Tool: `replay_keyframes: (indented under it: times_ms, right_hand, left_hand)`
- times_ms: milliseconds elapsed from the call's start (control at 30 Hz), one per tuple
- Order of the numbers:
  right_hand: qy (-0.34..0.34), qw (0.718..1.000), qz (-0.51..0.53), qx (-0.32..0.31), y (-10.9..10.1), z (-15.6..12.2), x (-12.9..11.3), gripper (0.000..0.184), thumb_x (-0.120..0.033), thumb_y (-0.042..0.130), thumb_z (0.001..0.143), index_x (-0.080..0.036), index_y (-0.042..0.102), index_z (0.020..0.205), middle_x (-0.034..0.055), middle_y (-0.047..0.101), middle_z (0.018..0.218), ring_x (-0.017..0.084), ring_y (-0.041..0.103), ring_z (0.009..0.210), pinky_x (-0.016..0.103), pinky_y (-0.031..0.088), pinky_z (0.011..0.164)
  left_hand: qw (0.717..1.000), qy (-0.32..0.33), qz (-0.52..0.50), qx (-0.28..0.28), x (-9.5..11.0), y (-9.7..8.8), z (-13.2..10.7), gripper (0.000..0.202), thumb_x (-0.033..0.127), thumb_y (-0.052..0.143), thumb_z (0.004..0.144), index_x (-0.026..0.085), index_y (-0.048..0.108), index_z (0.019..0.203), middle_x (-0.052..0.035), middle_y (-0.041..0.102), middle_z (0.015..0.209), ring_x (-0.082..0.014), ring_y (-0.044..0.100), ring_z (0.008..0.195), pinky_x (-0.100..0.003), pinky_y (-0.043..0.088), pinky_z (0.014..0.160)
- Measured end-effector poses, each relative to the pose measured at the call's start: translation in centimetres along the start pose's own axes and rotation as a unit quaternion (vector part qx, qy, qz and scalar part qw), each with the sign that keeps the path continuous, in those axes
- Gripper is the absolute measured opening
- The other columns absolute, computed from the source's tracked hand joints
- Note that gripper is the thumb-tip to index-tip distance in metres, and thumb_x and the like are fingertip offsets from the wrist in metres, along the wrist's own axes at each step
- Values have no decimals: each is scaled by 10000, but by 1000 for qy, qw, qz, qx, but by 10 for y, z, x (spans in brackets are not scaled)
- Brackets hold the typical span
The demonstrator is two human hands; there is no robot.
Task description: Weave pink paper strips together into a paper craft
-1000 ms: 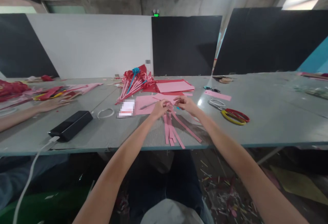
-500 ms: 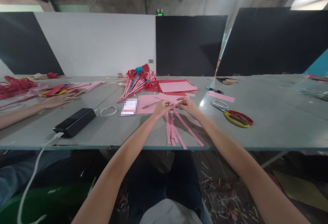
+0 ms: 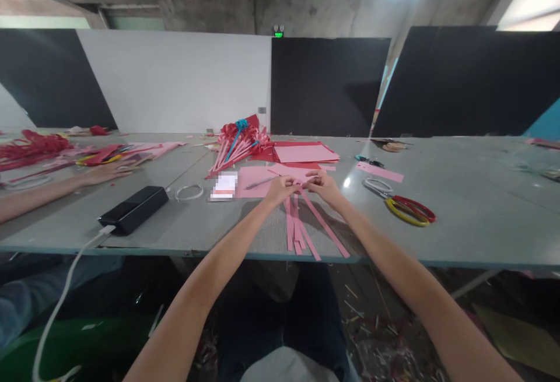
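Note:
My left hand [image 3: 281,188] and my right hand [image 3: 321,184] meet over the middle of the grey table [image 3: 459,218], both pinched on the top ends of several pink paper strips [image 3: 301,224]. The strips fan out toward me and reach the table's near edge. Just beyond my hands lies a pink sheet [image 3: 258,178] with a thin grey tool [image 3: 259,182] on it.
Red and yellow scissors [image 3: 405,206] lie right of my hands. A pile of red and pink paper flowers [image 3: 238,140] and paper sheets [image 3: 304,153] sits behind. A black power bank [image 3: 133,209] with a white cable, a white ring [image 3: 189,192] and another person's arm [image 3: 52,189] are at left.
My hands have stayed together on the strips with only small finger movements. The camera has tilted a little, shifting everything slightly right and down.

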State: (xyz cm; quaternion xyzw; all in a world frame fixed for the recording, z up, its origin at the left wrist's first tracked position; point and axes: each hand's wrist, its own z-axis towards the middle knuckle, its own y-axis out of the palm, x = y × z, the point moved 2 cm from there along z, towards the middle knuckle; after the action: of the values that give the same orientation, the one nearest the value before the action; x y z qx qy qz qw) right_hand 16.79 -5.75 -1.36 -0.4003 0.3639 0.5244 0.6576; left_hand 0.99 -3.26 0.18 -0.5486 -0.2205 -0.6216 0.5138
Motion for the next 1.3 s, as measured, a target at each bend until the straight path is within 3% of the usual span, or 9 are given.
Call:
replay_keyframes:
  times_ms: [333,633,800,1300]
  right_hand:
    - [-9,1000,9,22,1,3,5,264,-266,618,627,-214,539,873,-10,657,671,166,645,707,334,490,704]
    - [-19,1000,8,18,2,3,7,275,-303,642,639,-219,534,878,-11,654,684,165,645,706,341,494,716]
    - [-31,999,5,19,3,1,5,278,-315,643,649,-224,535,889,-4,658,706,165,644,714,337,491,716]
    - [-48,999,-17,13,2,2,5,304,-313,659,639,-221,520,893,-23,638,645,171,631,656,316,467,627]
  left_hand:
    - [1000,-19,-18,14,0,0,1,40,159,610,724,139,582,705,-13,657,665,-135,650,658,-186,395,531]
    - [999,-15,-32,21,2,0,-1,113,180,649,703,140,551,664,-2,624,633,-145,653,658,-196,420,551]
    - [999,-20,-14,23,0,-1,1,80,204,636,721,134,599,715,-25,658,669,-151,661,672,-185,396,512]
    - [1000,-18,-12,21,1,-1,-1,49,175,624,716,132,601,714,-16,639,671,-144,642,665,-200,413,550]
